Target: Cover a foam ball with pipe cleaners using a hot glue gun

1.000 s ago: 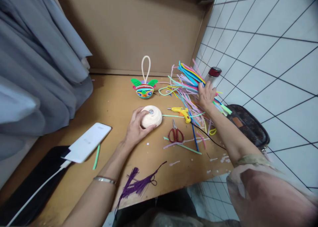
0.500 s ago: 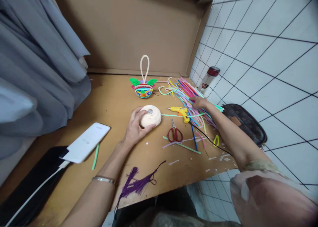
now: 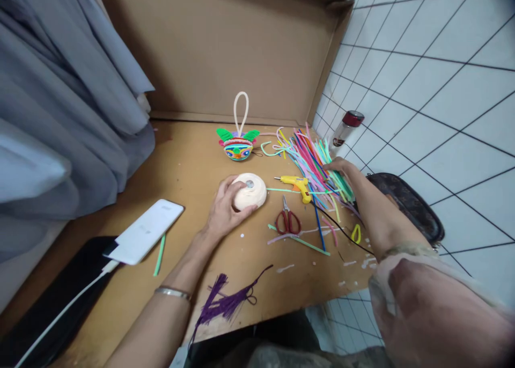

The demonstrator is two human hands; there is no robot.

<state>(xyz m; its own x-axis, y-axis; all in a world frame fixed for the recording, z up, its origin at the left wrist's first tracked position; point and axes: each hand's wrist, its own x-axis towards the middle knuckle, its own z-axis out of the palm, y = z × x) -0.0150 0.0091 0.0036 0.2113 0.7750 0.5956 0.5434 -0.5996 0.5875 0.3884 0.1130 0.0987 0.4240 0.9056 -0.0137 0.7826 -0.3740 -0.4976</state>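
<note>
One round cream roll (image 3: 254, 195) sits between thumb and fingers of the half-curled left hand (image 3: 224, 206), clasped. The right hand (image 3: 343, 169), closure unclear, touches many thin multicoloured strips (image 3: 306, 161).

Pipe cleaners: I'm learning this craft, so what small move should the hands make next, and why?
Perhaps draw one strand from the pipe cleaners: the right hand is at their pile, while the left hand holds the pale ball.

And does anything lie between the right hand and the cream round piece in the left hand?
Yes. From the right hand, the pile of coloured pipe cleaners comes first, then the yellow glue gun, before the cream round piece. The scissors lie off that line.
</note>
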